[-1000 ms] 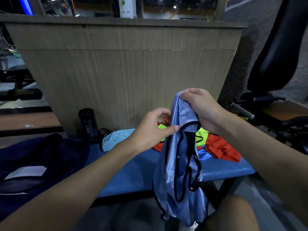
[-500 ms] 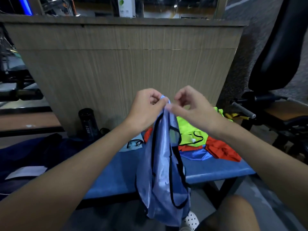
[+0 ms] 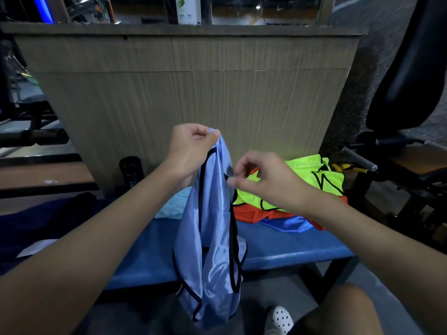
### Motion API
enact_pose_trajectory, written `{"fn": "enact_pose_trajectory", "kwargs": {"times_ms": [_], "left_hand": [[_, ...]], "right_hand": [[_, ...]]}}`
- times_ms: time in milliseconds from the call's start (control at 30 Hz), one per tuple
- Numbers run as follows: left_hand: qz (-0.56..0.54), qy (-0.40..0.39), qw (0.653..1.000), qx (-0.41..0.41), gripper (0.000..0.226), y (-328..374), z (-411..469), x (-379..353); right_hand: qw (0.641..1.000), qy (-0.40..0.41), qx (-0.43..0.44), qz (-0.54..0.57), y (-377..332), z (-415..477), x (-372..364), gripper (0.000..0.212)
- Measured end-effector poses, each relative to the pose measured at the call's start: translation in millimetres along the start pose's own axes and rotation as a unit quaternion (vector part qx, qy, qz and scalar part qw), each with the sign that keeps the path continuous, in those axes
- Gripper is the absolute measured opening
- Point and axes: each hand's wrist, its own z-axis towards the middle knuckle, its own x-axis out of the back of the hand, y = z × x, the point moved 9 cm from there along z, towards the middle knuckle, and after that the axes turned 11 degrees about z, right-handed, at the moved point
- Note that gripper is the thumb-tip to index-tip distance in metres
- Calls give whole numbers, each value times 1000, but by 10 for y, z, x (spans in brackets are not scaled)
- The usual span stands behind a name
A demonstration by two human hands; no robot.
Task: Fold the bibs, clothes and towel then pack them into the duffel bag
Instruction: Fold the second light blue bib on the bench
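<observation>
A light blue bib (image 3: 215,238) with black trim hangs in front of the blue bench (image 3: 290,247). My left hand (image 3: 191,146) pinches its top and holds it up. My right hand (image 3: 261,180) sits lower at the bib's right edge, thumb and forefinger closing on the trim, blurred by motion. On the bench behind lie a neon yellow bib (image 3: 307,175), an orange bib (image 3: 251,213) and a shiny blue bib (image 3: 287,224) in a loose pile. A pale blue cloth (image 3: 171,206) lies behind the hanging bib. The dark navy duffel bag (image 3: 36,226) rests at the bench's left end.
A black bottle (image 3: 130,170) stands against the wooden partition (image 3: 193,93) behind the bench. A black gym machine with padded seat (image 3: 399,165) stands at the right. My knee and a white shoe (image 3: 280,317) are below the bench's front edge.
My right hand has left the bib's top and dropped down and right along its edge. My left hand has taken over the top and raised it a little.
</observation>
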Motion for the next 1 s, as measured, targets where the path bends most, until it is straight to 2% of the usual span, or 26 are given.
{"fn": "enact_pose_trajectory", "kwargs": {"times_ms": [67, 133, 233, 367, 433, 500, 600, 767, 900, 1000], "left_hand": [[-1, 15, 1000, 6, 23, 2, 25, 69], [-1, 22, 1000, 9, 24, 3, 52, 116], [0, 23, 1000, 10, 23, -2, 64, 149], [-13, 32, 999, 23, 23, -59, 85, 194], [-21, 32, 999, 32, 23, -110, 106, 215], [-27, 34, 998, 42, 21, -154, 120, 239], [-35, 40, 997, 53, 18, -184, 129, 260], [-30, 43, 997, 53, 20, -182, 137, 283], [-2, 30, 998, 52, 13, -219, 136, 311], [39, 8, 998, 52, 15, -292, 82, 284]], "right_hand": [[998, -53, -10, -43, 60, -58, -182, 33], [996, -69, -10, -53, 96, -83, -290, 37], [997, -67, 5, -44, 74, -77, -360, 31], [996, -70, 37, -48, 27, -67, -431, 9], [996, -65, 37, -43, 23, -62, -437, 8], [998, -64, 10, 3, 48, -67, -439, 10], [992, -64, -34, 103, 92, -105, -495, 31], [999, -27, -4, 24, 95, -80, -491, 24], [1000, -26, 14, -9, 24, -82, -393, 13], [999, 19, 22, -37, -59, -30, -214, 13]]}}
